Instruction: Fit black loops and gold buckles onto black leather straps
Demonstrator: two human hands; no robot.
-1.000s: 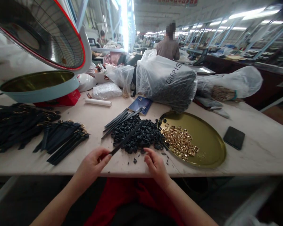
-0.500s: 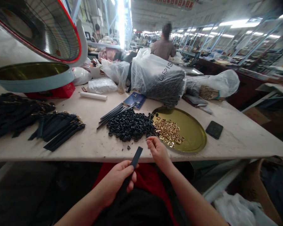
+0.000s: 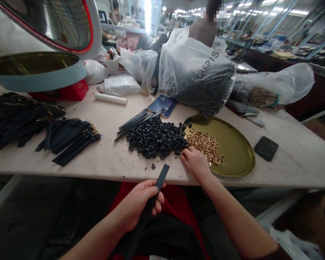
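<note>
My left hand (image 3: 147, 200) is closed around a flat black strap (image 3: 162, 175), whose squared end points up and away past the table's front edge. My right hand (image 3: 196, 164) reaches over the table, between a heap of black loops (image 3: 154, 137) and a round gold-coloured tray (image 3: 238, 155). Its fingers are drawn together at the heap's right side; whatever is in the pinch is too small or hidden. Small gold buckles (image 3: 206, 144) lie piled on the tray's left part, just beyond this hand.
Bundled black straps (image 3: 76, 139) lie at left beneath a scale with a pale blue pan (image 3: 43, 77). Narrow black strips (image 3: 135, 121), a blue booklet (image 3: 162, 104) and a plastic bag (image 3: 195, 68) stand behind the loops. A dark phone (image 3: 265, 148) lies right; a person (image 3: 203, 32) is beyond.
My right hand has moved forward and right, from above the table's front edge to the side of the loop heap. The left hand keeps the strap almost in place. The view has tipped downward.
</note>
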